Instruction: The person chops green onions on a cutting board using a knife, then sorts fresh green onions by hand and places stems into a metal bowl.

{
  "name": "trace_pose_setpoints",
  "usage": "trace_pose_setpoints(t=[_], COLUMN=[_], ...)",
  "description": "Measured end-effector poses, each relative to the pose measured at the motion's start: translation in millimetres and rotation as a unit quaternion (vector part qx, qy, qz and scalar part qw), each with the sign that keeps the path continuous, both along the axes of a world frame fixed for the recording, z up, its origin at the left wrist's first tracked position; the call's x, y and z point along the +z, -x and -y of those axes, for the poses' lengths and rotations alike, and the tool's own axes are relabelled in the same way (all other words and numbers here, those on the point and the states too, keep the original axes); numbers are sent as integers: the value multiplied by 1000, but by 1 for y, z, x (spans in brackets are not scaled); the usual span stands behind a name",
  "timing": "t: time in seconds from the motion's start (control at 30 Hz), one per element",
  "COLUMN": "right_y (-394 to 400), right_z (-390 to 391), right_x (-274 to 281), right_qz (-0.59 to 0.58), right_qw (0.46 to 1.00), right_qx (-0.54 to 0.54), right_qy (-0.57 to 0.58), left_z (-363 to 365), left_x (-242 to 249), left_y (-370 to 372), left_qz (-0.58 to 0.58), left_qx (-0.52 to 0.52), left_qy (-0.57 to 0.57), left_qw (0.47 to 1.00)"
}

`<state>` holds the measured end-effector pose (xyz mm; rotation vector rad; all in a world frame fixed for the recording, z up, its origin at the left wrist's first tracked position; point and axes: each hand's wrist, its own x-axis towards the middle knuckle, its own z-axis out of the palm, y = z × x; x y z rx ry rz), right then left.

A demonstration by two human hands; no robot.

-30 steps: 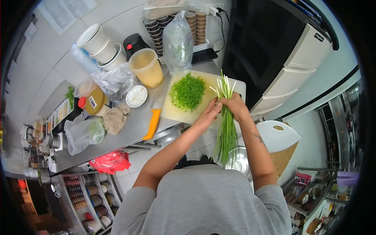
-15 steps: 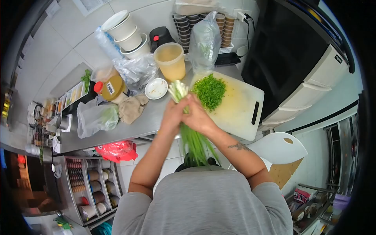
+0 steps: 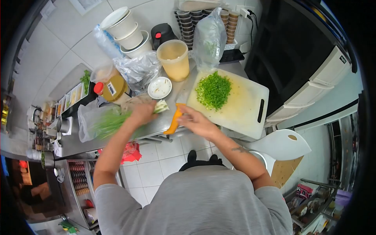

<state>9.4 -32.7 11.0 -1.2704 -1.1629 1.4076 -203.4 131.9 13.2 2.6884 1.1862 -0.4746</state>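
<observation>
My left hand (image 3: 143, 113) is closed around a bunch of green onions (image 3: 111, 122). Their white root ends point right and the green tops trail left over the counter and a clear plastic bag (image 3: 86, 122). My right hand (image 3: 196, 122) has curled fingers against an orange handle (image 3: 172, 120), which looks like a knife's; its blade is hard to make out. Beside that hand lies a white cutting board (image 3: 243, 103) bearing a pile of chopped green onion (image 3: 214, 91). A small white dish (image 3: 159, 88) is just beyond my left hand.
A tall plastic tub (image 3: 174, 64) with yellowish contents stands behind the dish. Stacked white bowls (image 3: 129, 33), a jar with a red cap (image 3: 114, 88) and a filled plastic bag (image 3: 209, 41) line the back. A dark cabinet (image 3: 286, 55) bounds the right.
Both hands were together on the green onions before my body. My left hand has carried the bunch left and laid it sideways; my right hand has let go and moved to the orange handle.
</observation>
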Motion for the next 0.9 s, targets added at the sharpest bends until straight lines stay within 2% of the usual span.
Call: trace_pose_setpoints(t=[0.07,0.13,0.2,0.4,0.5,0.6,0.63,0.7,0.73,0.77,0.8,0.83,0.87,0.9], right_y=[-30,-62,-87,-150,-182,-216,-232,-237,-241,-234,-230,-227,-223,-217], right_z=[21,42,62,100,118,136,143,145,147,143,139,136,135,135], right_x=[-13,-27,-22,-44,-63,-97,-117,-107,-101,-84,-85,-88,-89,-86], right_qz=[27,25,61,207,382,545,502,219,66,20,-33,-85,-138,-142], right_qw=[997,989,971,868,764,621,643,778,813,840,859,874,886,893], right_qx=[-67,-147,-231,-447,-517,-563,-578,-566,-534,-482,-458,-432,-405,-398], right_qy=[24,-4,-5,-68,-48,11,37,164,220,248,227,204,179,156], left_z=[5,6,10,30,33,36,39,47,50,56,62,65,69,74], left_x=[-42,-54,-60,-59,-53,-52,-49,-41,-40,-40,-41,-48,-53,-58], left_y=[7,12,16,20,20,22,20,9,0,-10,-20,-31,-39,-46], left_qz=[93,163,214,246,253,260,260,262,275,287,296,353,342,332], left_qx=[-32,-48,-40,-37,-34,-37,-35,-30,-26,-22,-17,-68,-42,-16], left_qy=[-103,-172,-207,-219,-227,-214,-226,-251,-195,-137,-78,-114,-85,-58], left_qw=[990,970,954,943,940,941,938,931,941,948,952,926,935,942])
